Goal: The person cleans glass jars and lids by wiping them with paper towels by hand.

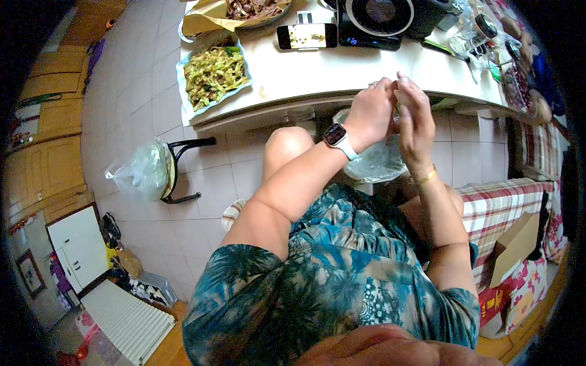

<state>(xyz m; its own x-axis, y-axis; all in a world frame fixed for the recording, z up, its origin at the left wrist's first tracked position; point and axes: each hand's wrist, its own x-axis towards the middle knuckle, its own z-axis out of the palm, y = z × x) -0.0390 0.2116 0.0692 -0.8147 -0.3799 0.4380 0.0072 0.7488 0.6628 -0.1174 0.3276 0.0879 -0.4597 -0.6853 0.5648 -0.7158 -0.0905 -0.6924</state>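
My left hand [373,114], with a watch [335,134] on its wrist, is held up at the table's front edge with its fingers curled in. Whatever it may hold is hidden. Against it is my right hand [417,131], fingers stretched up and thumb apart, with a thin bracelet [426,175] at the wrist. Nothing shows in the right palm. The two hands touch near their fingertips. Below them, between my knees, hangs a clear plastic bag [375,166], partly covered by my hands.
On the table [293,78] stand a tray of chopped green-yellow food [213,76], a bowl of dark pieces [253,11], a propped phone [306,36] and a black cooker [375,18]. Jars [473,36] crowd the right. A stool [173,171] with a plastic bag stands left.
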